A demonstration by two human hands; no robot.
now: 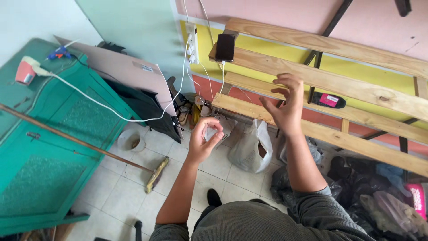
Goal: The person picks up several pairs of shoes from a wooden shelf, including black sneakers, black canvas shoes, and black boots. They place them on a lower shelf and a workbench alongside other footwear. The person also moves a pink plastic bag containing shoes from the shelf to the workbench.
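Observation:
My left hand (203, 139) is raised over the tiled floor (120, 192), fingers curled so that thumb and fingertips nearly meet; I cannot make out anything between them. My right hand (286, 103) is held higher, fingers spread and bent, holding nothing, in front of a frame of wooden slats (356, 91) leaning on the wall. A black phone (224, 47) rests on an upper slat, with a white cable plugged into it. A white plastic bag (252, 147) stands on the floor between my hands.
A white power strip (192, 43) hangs on the wall beside the phone. A green cabinet (44, 134) lies at left with a blue glue gun (60, 53) on it. A broom (156, 174), a small bowl (131, 140), a pink-and-black object (329, 100) and dark bags (356, 183) are nearby.

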